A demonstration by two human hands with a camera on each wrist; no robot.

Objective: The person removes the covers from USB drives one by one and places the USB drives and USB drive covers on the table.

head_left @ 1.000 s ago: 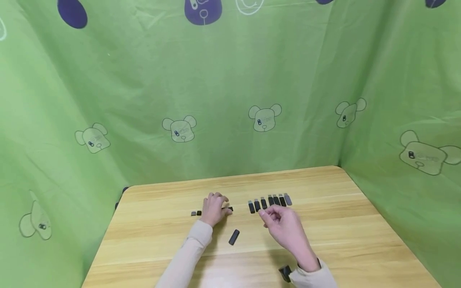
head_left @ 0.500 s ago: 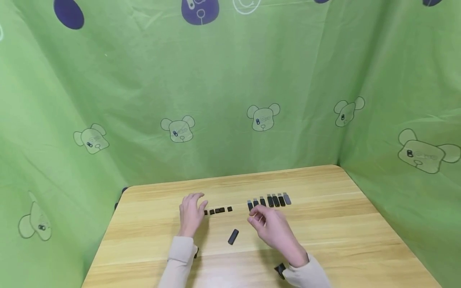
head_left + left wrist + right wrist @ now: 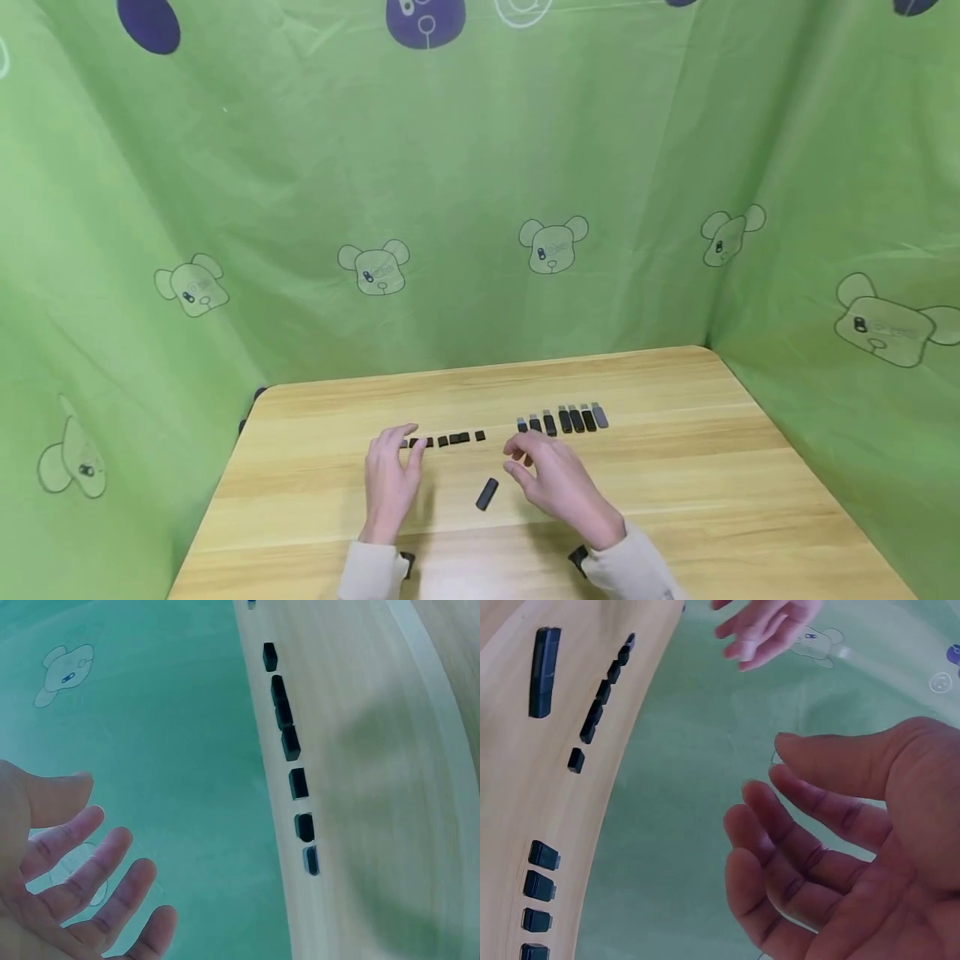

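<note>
A table point(image 3: 675, 500) is enclosed behind and on both sides by a curtain point(image 3: 465, 208). Toward the far middle of the table, 2 rows are laid out side by side: a row of small caps point(image 3: 448, 439) on the left and a row of longer sticks point(image 3: 564, 420) on the right, a gap being left between them. A single stick point(image 3: 487, 493) is placed nearer the person, in front of that gap. It is flanked by the left hand point(image 3: 390, 479) and the right hand point(image 3: 558, 487), the left fingertips being set at the left end of the cap row.

Wooden table point(image 3: 675, 500), green cloth backdrop point(image 3: 480, 208) with cartoon bear prints point(image 3: 552, 244)
</note>
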